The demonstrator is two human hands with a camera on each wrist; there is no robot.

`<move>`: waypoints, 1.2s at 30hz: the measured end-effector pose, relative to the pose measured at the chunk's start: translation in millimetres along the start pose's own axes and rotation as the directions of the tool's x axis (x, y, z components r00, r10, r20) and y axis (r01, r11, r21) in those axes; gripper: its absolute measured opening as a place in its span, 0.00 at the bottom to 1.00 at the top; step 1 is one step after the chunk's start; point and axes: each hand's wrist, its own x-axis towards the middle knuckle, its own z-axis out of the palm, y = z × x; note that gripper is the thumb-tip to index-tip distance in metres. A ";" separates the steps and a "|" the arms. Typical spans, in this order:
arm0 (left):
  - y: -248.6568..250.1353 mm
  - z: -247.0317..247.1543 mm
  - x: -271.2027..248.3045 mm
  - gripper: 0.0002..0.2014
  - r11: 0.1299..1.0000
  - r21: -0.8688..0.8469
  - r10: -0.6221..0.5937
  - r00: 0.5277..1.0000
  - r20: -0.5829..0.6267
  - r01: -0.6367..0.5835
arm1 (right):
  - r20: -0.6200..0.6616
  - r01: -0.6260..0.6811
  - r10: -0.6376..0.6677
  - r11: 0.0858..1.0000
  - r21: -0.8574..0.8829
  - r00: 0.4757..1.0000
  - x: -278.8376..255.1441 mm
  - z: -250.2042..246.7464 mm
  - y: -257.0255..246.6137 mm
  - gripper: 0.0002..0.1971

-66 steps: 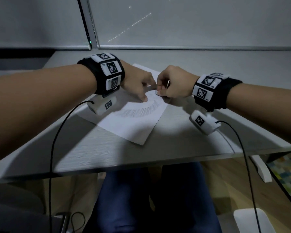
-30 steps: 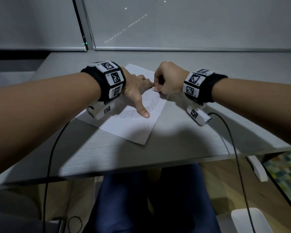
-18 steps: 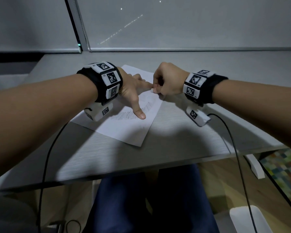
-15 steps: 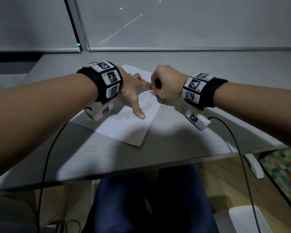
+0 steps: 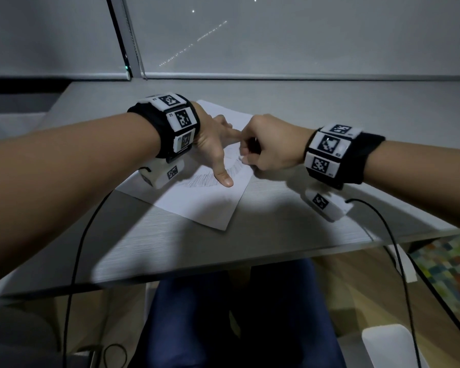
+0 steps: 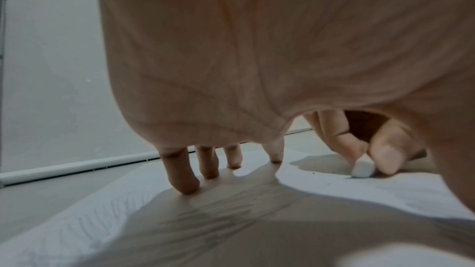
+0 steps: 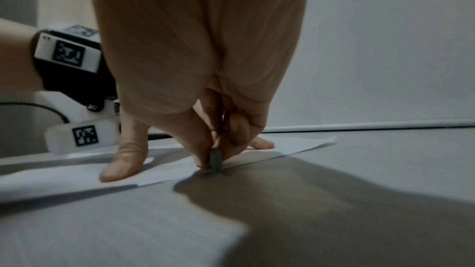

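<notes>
A white sheet of paper with an arc of pencil strokes lies on the grey desk. My left hand presses the sheet flat with spread, straight fingers and its thumb on the paper. My right hand pinches a small white eraser between thumb and fingers. The eraser's tip touches the paper near its right edge, close to my left index finger.
Black cables hang from both wrist cameras over the desk's front edge. A window blind closes the back. Below the desk are my legs in blue trousers, a white box and a colourful rug.
My left thumb has stretched out onto the pencil strokes. The right hand with the eraser has shifted slightly along the paper's right edge, staying on it.
</notes>
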 end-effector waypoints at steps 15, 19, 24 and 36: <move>-0.7 2.2 1.3 0.56 1.000 -0.007 -0.015 1.000 0.011 0.015 | 0.041 0.053 -0.054 0.998 0.039 0.998 -3.3 -1.9 -15.1 0.03; -1.5 -0.1 1.7 0.68 1.000 0.023 -0.021 1.000 -0.005 0.022 | -0.036 -0.063 0.064 0.998 0.027 0.997 15.5 -7.0 -2.8 0.06; -1.8 3.6 1.6 0.52 0.999 -0.022 -0.036 0.999 0.015 0.037 | -0.011 0.014 -0.014 0.999 0.029 1.000 1.6 3.8 -19.3 0.05; -3.9 3.5 2.5 0.70 0.999 -0.015 -0.039 0.999 0.007 0.039 | -0.042 -0.055 0.058 0.996 0.073 0.997 13.8 -0.3 -13.3 0.05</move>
